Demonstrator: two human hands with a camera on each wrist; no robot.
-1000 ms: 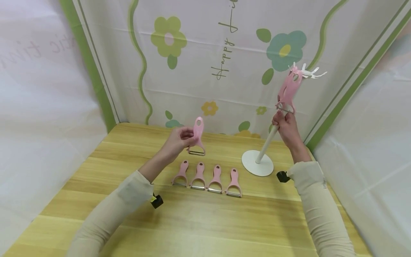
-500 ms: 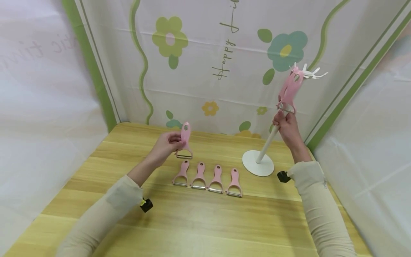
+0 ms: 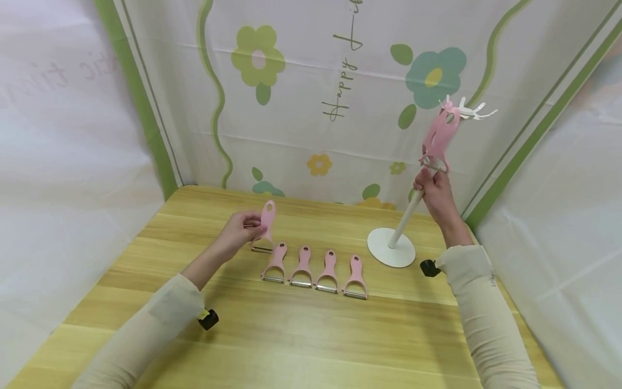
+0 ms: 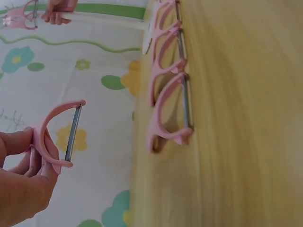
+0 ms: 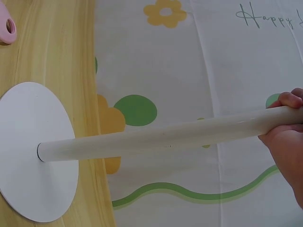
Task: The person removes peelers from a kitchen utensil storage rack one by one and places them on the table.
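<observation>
Taking the row of four pink Y-peelers (image 3: 329, 265) as the middle of the dial, with 12 o'clock away from me, my left hand (image 3: 236, 233) has just swung from about 12 round to between 10 and 11, dropping lower. Thumb and fingers pinch the held Y-peeler (image 3: 267, 220) low on its handle, blade end down; the left wrist view shows it apart from both the row and the wooden table (image 3: 301, 340).

My right hand (image 3: 436, 195) hasn't shifted noticeably: it grips the pole of the white hook stand (image 3: 407, 216) towards 1:30, fingers wrapped round, just below the pink peelers hanging on the hooks (image 3: 441, 138). The row hasn't changed either.

I judge that this brings the held peeler away from the stand and alongside the row's 9 o'clock end, but not yet laid down.
</observation>
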